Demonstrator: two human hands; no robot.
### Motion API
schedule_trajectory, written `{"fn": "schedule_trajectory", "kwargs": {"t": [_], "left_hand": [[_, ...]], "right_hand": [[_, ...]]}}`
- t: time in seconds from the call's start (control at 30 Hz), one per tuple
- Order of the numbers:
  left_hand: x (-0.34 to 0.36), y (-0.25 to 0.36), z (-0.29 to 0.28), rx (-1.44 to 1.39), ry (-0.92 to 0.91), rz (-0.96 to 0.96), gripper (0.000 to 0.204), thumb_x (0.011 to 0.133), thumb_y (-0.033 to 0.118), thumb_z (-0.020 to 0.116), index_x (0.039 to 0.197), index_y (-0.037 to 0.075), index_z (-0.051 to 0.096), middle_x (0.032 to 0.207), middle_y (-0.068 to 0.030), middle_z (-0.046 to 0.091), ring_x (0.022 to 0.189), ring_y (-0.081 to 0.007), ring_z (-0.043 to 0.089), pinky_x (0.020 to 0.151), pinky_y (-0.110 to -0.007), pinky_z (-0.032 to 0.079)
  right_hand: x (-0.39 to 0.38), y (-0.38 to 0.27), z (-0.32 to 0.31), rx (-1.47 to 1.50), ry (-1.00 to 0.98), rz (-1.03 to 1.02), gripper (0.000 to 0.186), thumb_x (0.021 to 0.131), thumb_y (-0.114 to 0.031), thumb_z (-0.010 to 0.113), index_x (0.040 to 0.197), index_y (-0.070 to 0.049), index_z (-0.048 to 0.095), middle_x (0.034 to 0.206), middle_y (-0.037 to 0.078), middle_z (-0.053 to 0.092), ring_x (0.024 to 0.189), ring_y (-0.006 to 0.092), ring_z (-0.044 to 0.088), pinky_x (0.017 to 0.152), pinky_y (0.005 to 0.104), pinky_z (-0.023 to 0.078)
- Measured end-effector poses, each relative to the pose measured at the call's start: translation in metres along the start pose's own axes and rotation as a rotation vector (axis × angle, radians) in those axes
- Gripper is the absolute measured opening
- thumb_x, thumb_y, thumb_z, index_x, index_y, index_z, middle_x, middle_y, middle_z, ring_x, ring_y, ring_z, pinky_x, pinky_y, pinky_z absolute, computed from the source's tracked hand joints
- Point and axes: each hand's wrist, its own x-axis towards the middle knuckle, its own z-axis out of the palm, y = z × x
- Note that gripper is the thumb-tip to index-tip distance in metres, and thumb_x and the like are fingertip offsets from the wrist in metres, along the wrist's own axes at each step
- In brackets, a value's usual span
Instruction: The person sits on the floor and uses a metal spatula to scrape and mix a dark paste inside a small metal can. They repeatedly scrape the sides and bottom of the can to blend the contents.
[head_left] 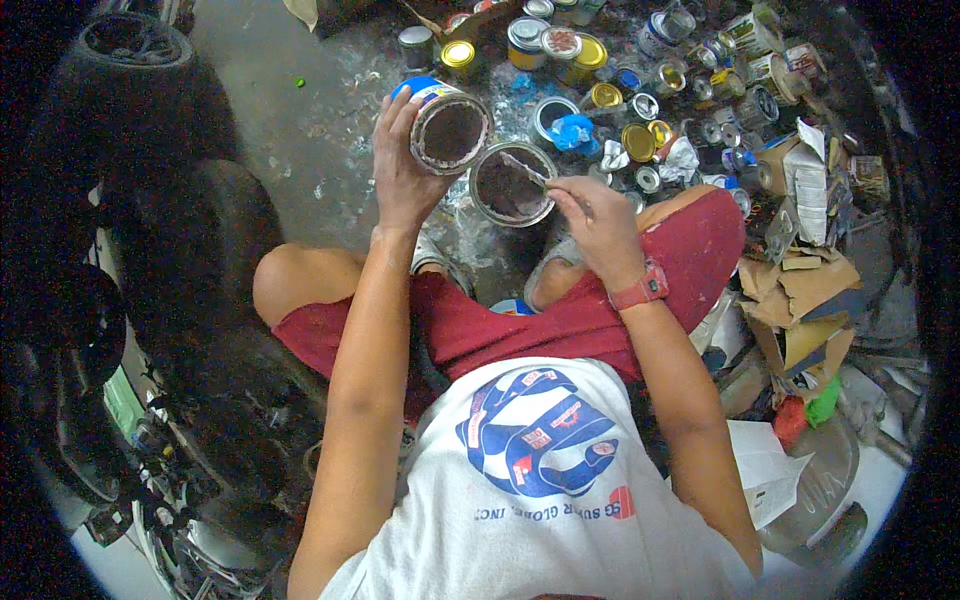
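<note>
My left hand [398, 150] is closed round the side of a paint can [452, 172] with a blue and white label. The can is tilted so its mouth shows, dark brownish inside with a smeared rim. Right beside it, a second open can [478, 205] stands between my feet, with dark, purplish-brown contents and pale streaks on its inner wall. My right hand [598, 218] pinches a thin pale stick [522, 166] that reaches over the second can's mouth. Whether the stick's tip touches the inner wall, I cannot tell.
Many cans and lids, among them a yellow-lidded can [457, 56], crowd the paint-stained floor at the far right. A can with a blue plastic wad [573, 132] stands nearby. Torn cardboard [810, 290] lies at right. A dark tyre-like shape [130, 45] is far left.
</note>
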Motion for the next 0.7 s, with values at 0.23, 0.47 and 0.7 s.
{"fn": "schedule_trajectory", "kwargs": {"t": [0.23,0.47,0.7], "left_hand": [[0.0,0.005,-0.005,0.047,-0.021,-0.028,0.11,0.066,0.029,0.108,0.159,0.017,0.05,0.163,-0.018,0.055,0.15,-0.0415,0.053,0.126,-0.053,0.044],[-0.008,-0.001,0.005,0.032,-0.024,-0.109,0.114,0.063,0.035,0.109,0.158,0.016,0.049,0.162,-0.0197,0.055,0.151,-0.0417,0.052,0.127,-0.052,0.043],[-0.013,-0.001,0.006,0.07,-0.083,-0.167,0.127,0.058,0.039,0.111,0.161,0.015,0.042,0.162,-0.0194,0.055,0.149,-0.0416,0.054,0.125,-0.052,0.046]], "right_hand": [[0.001,-0.012,-0.019,0.093,0.093,0.102,0.023,0.108,-0.021,0.072,0.113,-0.001,0.081,0.106,0.019,0.083,0.099,0.0338,0.081,0.088,0.0409,0.061],[-0.006,-0.019,-0.033,0.136,0.206,0.179,0.025,0.112,-0.019,0.068,0.117,0.002,0.08,0.105,0.014,0.083,0.096,0.023,0.081,0.086,0.036,0.063],[-0.027,-0.063,-0.062,0.542,0.365,0.315,0.027,0.116,-0.016,0.063,0.119,0.007,0.078,0.113,0.013,0.08,0.1,0.0208,0.079,0.088,0.0338,0.066]]}}
